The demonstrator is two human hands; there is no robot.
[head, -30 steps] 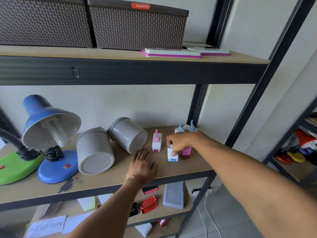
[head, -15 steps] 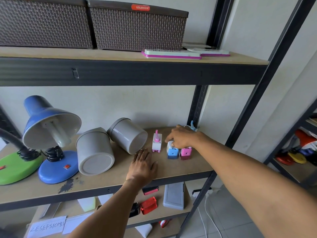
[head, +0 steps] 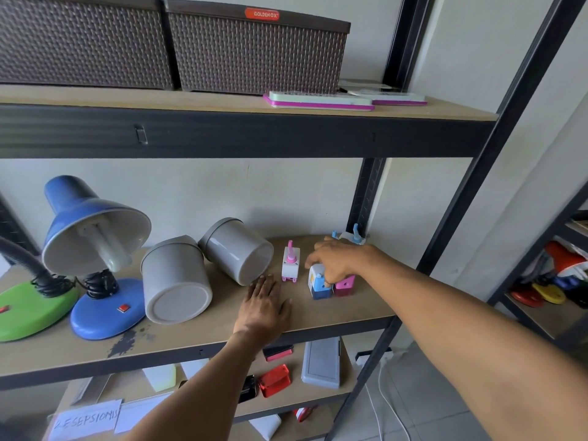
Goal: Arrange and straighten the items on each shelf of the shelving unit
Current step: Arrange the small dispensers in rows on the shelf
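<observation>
Blue sharpener (head: 318, 283) is the thing being fiddled with here, one of those little crank pencil sharpeners I think (small in frame, so not 100% sure). It's on the middle shelf (head: 318, 316), toward the right end, standing upright and touching a pink sharpener (head: 345, 285) on its right side.

Right hand (head: 337, 261) comes over the top of both, fingers (head: 315, 257) curled down and pinching the blue one's white upper part. Left hand (head: 264, 305) is just lying flat on the shelf board, fingers relaxed and holding nothing, its fingertips right at the tipped gray bin (head: 237, 249).

If I were doing this step: keep the pinch low on the body, not on the crank, and slide instead of lifting so it doesn't topple. Square its front face to the shelf edge and keep it snug against the pink one so the pair reads as a row. The white-and-pink sharpener (head: 290, 262) stands apart to the left, so it'd probably want to join the line too.

Looks-wise: blue base, white top half with a small yellow mark on the front, boxy, hard plastic, light enough to skid if nudged. Two more blue-handled sharpeners (head: 353, 235) sit behind the hand by the rear post.
</observation>
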